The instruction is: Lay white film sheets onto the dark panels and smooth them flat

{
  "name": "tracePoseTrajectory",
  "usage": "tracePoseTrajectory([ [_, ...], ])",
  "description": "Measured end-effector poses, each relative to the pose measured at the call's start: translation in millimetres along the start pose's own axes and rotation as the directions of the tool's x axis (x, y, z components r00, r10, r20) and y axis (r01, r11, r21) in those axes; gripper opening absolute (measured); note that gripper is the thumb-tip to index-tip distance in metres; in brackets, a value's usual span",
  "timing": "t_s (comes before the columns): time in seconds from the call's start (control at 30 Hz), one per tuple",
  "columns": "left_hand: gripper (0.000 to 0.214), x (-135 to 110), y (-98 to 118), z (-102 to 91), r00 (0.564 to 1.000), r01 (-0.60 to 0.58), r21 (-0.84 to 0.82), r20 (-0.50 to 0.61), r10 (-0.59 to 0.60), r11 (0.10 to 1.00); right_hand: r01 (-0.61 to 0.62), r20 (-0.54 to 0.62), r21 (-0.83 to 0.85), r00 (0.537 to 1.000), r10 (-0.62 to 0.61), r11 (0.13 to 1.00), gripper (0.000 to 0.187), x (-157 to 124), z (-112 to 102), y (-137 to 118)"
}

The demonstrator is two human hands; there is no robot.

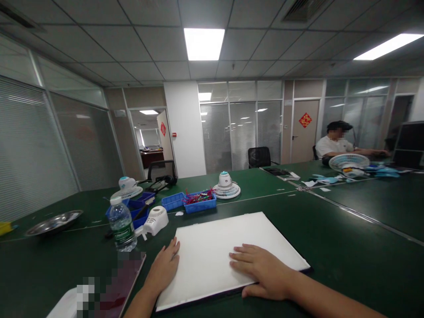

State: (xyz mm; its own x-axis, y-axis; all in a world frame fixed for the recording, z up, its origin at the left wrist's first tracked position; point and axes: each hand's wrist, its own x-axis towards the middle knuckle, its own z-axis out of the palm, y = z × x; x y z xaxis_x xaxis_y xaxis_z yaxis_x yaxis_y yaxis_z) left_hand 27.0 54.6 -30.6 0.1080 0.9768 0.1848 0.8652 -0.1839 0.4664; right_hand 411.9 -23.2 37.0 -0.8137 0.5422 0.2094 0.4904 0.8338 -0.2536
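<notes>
- White panel (208, 256), one, dark along its underside: lies flat on the green table (357, 256), well short of the surface's far edge. The surface's near edge is out of view, so you cannot tell how much margin you have there.
- Left hand (166, 266), yours: spread along the panel's left edge, clamped on nothing visible; its thumb is hidden.
- Right hand (261, 271), yours: apart from the left, fingers flat on the panel, thumb beyond its near edge. Uneven pressure from your two hands could skew or slide the panel.
- Clear plastic bottle (122, 227), one, upright: near your left hand. A wide leftward sweep could knock it over; if its cap is loose, liquid could reach the panel.
- White plastic housing (156, 220), one: beyond your left hand, near the panel's far left corner. Pushing the panel away and leftward could shunt it.
- Blue tray (200, 205), one, holding tangled red wires (199, 196): toward the surface's far edge. A long forward reach could snag a loose strand.
</notes>
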Motion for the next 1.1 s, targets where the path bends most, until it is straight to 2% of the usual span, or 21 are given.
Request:
tracePoseTrajectory([
  [0.13, 0.060, 0, 3, -1.7, 1.000, 0.005, 0.005, 0.007, -0.005, 1.000, 0.116, -0.081, -0.215, 0.987, -0.136, 0.970, 0.053, 2, 8, 1],
  [0.27, 0.063, 0, 7, -5.2, 1.000, 0.011, 0.000, 0.022, -0.011, 1.000, 0.239, -0.167, -0.389, 0.931, -0.323, 0.890, 0.028, 3, 20, 2],
  [0.37, 0.064, -1, 9, -7.7, 1.000, 0.015, -0.012, 0.023, -0.015, 1.000, 0.280, -0.211, -0.450, 0.889, -0.406, 0.848, 0.021, 3, 24, 2],
  [0.43, 0.064, -1, 9, -8.8, 1.000, 0.018, -0.019, 0.019, -0.017, 1.000, 0.296, -0.217, -0.435, 0.882, -0.418, 0.851, 0.019, 3, 23, 2],
  [0.53, 0.062, -2, 10, -9.3, 1.000, 0.023, -0.018, 0.015, -0.022, 1.000, 0.256, -0.195, -0.284, 0.928, -0.318, 0.924, 0.028, 1, 16, 1],
  [0.63, 0.061, -4, 11, -8.9, 1.000, 0.024, -0.001, 0.006, -0.024, 1.000, 0.086, -0.120, -0.093, 0.988, -0.096, 0.992, 0.058, -2, 5, 5],
  [0.7, 0.061, -5, 12, -8.5, 1.000, 0.016, 0.016, 0.002, -0.016, 1.000, -0.040, -0.060, -0.033, 0.997, 0.038, 0.999, 0.073, -4, 1, 10],
  [0.73, 0.061, -6, 13, -8.2, 1.000, 0.011, 0.025, 0.001, -0.011, 1.000, -0.082, -0.039, -0.021, 0.996, 0.082, 0.996, 0.074, -5, 0, 12],
  [0.83, 0.060, -7, 14, -7.1, 1.000, -0.004, 0.043, 0.001, 0.004, 0.999, -0.108, -0.032, -0.041, 0.994, 0.106, 0.993, 0.071, -5, -1, 14],
  [0.9, 0.060, -7, 14, -6.2, 1.000, -0.007, 0.043, -0.001, 0.007, 0.999, -0.039, -0.058, -0.124, 0.998, 0.032, 0.991, 0.065, -3, 1, 12],
  [0.97, 0.060, -7, 14, -5.4, 1.000, -0.005, 0.033, -0.005, 0.005, 0.999, 0.081, -0.101, -0.255, 0.989, -0.110, 0.963, 0.052, 0, 4, 8],
  [1.03, 0.059, -7, 14, -5.1, 1.000, 0.002, 0.010, -0.011, -0.002, 1.000, 0.208, -0.149, -0.384, 0.948, -0.283, 0.899, 0.037, 3, 9, 4],
  [1.1, 0.059, -6, 12, -5.5, 1.000, 0.010, -0.026, -0.015, -0.010, 1.000, 0.283, -0.197, -0.456, 0.892, -0.406, 0.844, 0.027, 4, 16, 2],
])
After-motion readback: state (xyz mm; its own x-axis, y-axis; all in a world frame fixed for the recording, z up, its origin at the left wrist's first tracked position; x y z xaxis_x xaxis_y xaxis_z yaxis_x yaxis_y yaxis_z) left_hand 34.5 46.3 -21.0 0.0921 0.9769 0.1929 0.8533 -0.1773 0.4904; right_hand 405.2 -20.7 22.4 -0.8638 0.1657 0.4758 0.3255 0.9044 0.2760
